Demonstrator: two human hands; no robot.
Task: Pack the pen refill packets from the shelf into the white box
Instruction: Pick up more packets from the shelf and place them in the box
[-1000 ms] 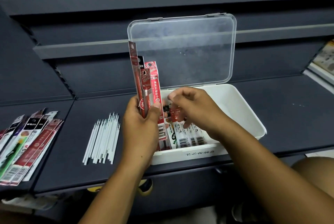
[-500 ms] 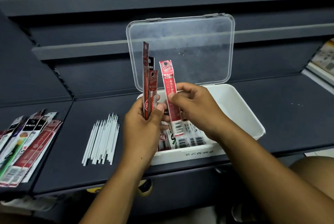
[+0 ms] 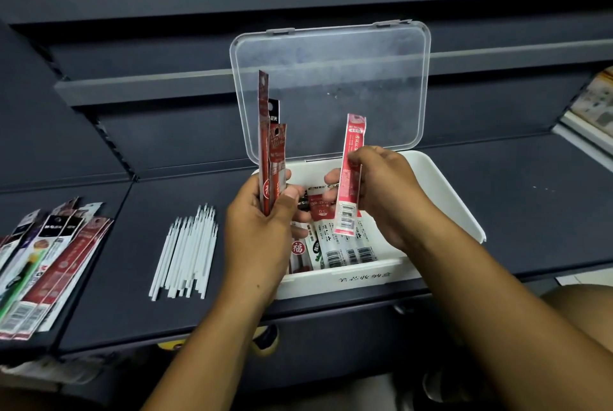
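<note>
Clear plastic lid (image 3: 331,85) — glossy packets (image 3: 350,175)

The right hand (image 3: 388,198) has pulled a red packet (image 3: 352,145) clear of the bundle (image 3: 272,148) in the left hand (image 3: 262,231).

1. You face dark grey shelving (image 3: 166,135), tiers rising to the back.
2. Pale grey edge strips (image 3: 149,87) run across the upper tiers.
3. Lowest shelf (image 3: 530,205) flat, matte; printed papers (image 3: 597,102) at your far right.
</note>
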